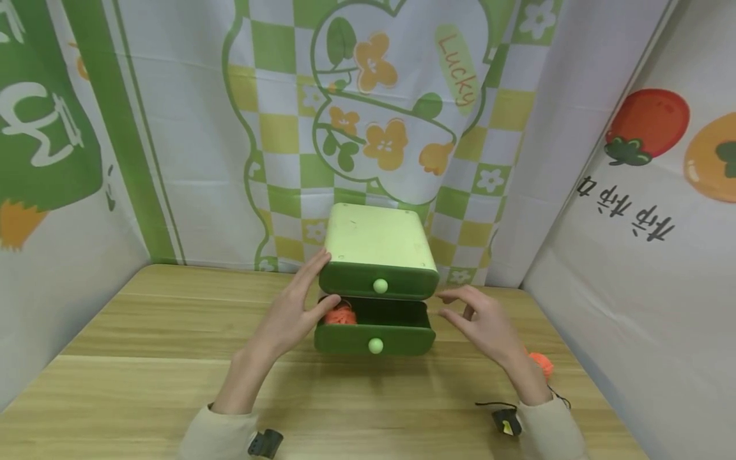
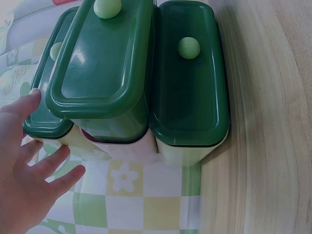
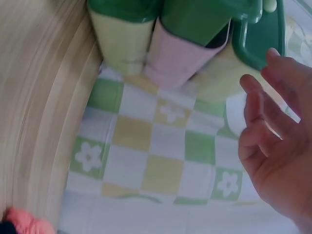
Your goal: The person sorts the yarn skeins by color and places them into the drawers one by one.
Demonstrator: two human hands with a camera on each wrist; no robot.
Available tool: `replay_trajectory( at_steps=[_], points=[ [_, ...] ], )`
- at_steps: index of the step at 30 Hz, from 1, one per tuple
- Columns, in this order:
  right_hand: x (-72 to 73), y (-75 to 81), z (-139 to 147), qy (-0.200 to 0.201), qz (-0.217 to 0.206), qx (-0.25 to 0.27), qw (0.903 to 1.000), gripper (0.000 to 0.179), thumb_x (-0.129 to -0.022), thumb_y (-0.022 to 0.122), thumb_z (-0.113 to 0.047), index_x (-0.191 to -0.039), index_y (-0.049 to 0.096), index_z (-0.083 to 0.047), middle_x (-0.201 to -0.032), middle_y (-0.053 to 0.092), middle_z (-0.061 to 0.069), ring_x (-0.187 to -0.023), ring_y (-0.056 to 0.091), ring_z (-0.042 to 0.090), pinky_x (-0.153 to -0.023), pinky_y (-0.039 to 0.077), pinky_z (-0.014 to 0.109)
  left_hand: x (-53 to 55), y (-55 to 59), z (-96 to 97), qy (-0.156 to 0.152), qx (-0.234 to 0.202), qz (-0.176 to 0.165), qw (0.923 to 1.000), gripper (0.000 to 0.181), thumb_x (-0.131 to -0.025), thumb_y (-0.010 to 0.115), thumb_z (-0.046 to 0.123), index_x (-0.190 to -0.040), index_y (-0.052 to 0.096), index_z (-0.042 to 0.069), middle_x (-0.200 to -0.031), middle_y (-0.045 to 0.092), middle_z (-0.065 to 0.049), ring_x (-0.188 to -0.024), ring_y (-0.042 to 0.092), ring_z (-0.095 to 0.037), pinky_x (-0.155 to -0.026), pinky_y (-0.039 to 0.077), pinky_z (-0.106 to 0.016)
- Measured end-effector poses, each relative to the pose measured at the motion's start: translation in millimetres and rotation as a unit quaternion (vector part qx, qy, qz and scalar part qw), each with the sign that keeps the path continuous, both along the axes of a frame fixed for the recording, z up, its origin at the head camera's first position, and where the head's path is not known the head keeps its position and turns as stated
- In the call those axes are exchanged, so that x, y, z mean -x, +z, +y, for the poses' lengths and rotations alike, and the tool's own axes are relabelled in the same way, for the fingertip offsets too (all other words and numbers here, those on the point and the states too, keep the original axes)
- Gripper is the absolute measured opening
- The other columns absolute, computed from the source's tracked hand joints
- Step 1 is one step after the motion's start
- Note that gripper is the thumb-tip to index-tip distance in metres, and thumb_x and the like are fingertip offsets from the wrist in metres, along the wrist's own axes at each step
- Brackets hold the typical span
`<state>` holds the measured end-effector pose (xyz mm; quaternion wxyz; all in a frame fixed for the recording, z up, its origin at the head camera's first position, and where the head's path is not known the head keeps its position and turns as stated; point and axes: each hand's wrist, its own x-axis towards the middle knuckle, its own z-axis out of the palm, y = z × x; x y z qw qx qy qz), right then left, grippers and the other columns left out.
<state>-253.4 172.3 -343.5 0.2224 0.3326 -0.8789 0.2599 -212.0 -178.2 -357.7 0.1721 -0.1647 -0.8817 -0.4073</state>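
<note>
A small cabinet with a pale yellow-green top and green drawer fronts stands against the back cloth. Its middle drawer is pulled out, with an orange bundle inside at the left. The top drawer and the bottom drawer are closed. My left hand is at the cabinet's left side, fingers spread along the top tier and thumb over the open drawer's left edge. To the right of the cabinet, my right hand hovers with loosely bent fingers and holds nothing.
On the wooden table, a second orange bundle lies beyond my right forearm. A black cord and a small black piece are near the right sleeve, another black piece by the left. Printed cloth walls enclose the table.
</note>
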Motion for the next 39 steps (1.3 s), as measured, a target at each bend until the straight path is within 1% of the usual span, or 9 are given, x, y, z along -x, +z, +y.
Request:
replay_trajectory(
  at_steps=[5, 8, 17, 23, 27, 31, 33, 35, 39],
  points=[
    [1.2, -2.9, 21.5, -0.026, -0.05, -0.056, 0.9968, 0.034, -0.089, 0.075, -0.025, -0.121, 0.069, -0.014, -0.115, 0.072, 0.003, -0.074, 0.057, 0.001, -0.066, 0.05, 0.025, 0.0, 0.2, -0.2, -0.001, -0.002, 0.001, 1.0, 0.075, -0.098, 0.061, 0.041, -0.159, 0.017, 0.034, -0.167, 0.014, 0.005, -0.152, 0.022, -0.032, -0.114, 0.03, -0.065],
    [2.5, -7.2, 35.6, -0.046, -0.078, -0.076, 0.993, 0.037, -0.09, 0.074, -0.027, -0.124, 0.068, -0.015, -0.12, 0.07, 0.002, -0.075, 0.056, -0.001, -0.067, 0.05, 0.025, 0.2, -0.1, -0.3, -0.001, -0.001, 0.003, 1.0, 0.076, -0.098, 0.062, 0.04, -0.159, 0.017, 0.034, -0.167, 0.015, 0.005, -0.152, 0.023, -0.033, -0.114, 0.03, -0.066],
    [7.0, -23.2, 75.3, -0.073, -0.109, -0.085, 0.9877, 0.042, -0.091, 0.072, -0.033, -0.128, 0.066, -0.014, -0.121, 0.069, 0.007, -0.067, 0.046, -0.001, -0.059, 0.042, 0.021, 0.2, -3.0, -1.5, 0.0, 0.0, 0.006, 1.0, 0.076, -0.098, 0.063, 0.038, -0.159, 0.019, 0.033, -0.167, 0.015, 0.005, -0.152, 0.023, -0.033, -0.115, 0.029, -0.065],
    [10.3, -29.5, 97.6, -0.093, -0.112, -0.096, 0.9846, 0.043, -0.09, 0.073, -0.039, -0.126, 0.067, -0.016, -0.122, 0.068, 0.005, -0.063, 0.046, -0.001, -0.055, 0.041, 0.021, 0.5, -2.8, -1.1, 0.001, -0.001, 0.008, 1.0, 0.076, -0.098, 0.062, 0.041, -0.159, 0.018, 0.034, -0.167, 0.016, 0.005, -0.151, 0.024, -0.033, -0.114, 0.029, -0.066],
    [14.3, -32.9, 110.4, -0.094, -0.137, -0.095, 0.9814, 0.046, -0.091, 0.071, -0.041, -0.128, 0.066, -0.015, -0.127, 0.066, 0.01, -0.062, 0.046, 0.001, -0.055, 0.041, 0.022, 1.1, -2.5, -1.1, 0.001, 0.001, 0.008, 1.0, 0.075, -0.098, 0.061, 0.041, -0.159, 0.019, 0.034, -0.167, 0.016, 0.004, -0.151, 0.023, -0.033, -0.114, 0.029, -0.067],
    [21.4, -39.1, 123.3, -0.097, -0.145, -0.102, 0.9795, 0.046, -0.092, 0.07, -0.04, -0.129, 0.066, -0.011, -0.13, 0.064, 0.014, -0.068, 0.051, 0.002, -0.059, 0.043, 0.022, 1.7, -1.8, -1.5, 0.0, -0.001, 0.006, 1.0, 0.076, -0.098, 0.063, 0.037, -0.159, 0.018, 0.034, -0.167, 0.015, 0.004, -0.152, 0.023, -0.033, -0.114, 0.029, -0.067],
    [25.1, -43.5, 130.2, -0.097, -0.138, -0.109, 0.9796, 0.046, -0.092, 0.069, -0.039, -0.128, 0.066, -0.01, -0.13, 0.064, 0.015, -0.076, 0.056, 0.005, -0.062, 0.046, 0.023, 1.9, -1.6, -1.9, 0.001, -0.001, 0.006, 1.0, 0.076, -0.098, 0.063, 0.036, -0.159, 0.019, 0.034, -0.167, 0.016, 0.004, -0.152, 0.023, -0.033, -0.114, 0.029, -0.066],
    [27.7, -47.8, 137.0, -0.091, -0.134, -0.11, 0.9807, 0.045, -0.092, 0.071, -0.037, -0.126, 0.067, -0.008, -0.128, 0.065, 0.017, -0.084, 0.061, 0.014, -0.065, 0.049, 0.025, 2.2, -1.8, -2.0, 0.002, -0.001, 0.007, 1.0, 0.076, -0.098, 0.063, 0.036, -0.159, 0.019, 0.034, -0.167, 0.016, 0.004, -0.152, 0.023, -0.033, -0.114, 0.029, -0.066],
    [26.8, -56.6, 152.5, -0.09, -0.146, -0.112, 0.9788, 0.045, -0.092, 0.072, -0.032, -0.124, 0.067, -0.002, -0.122, 0.067, 0.018, -0.1, 0.065, 0.031, -0.075, 0.055, 0.038, 2.5, -2.7, -1.6, 0.0, 0.004, 0.007, 1.0, 0.076, -0.097, 0.063, 0.039, -0.159, 0.018, 0.035, -0.167, 0.016, 0.004, -0.151, 0.024, -0.033, -0.114, 0.03, -0.065]
  ],
)
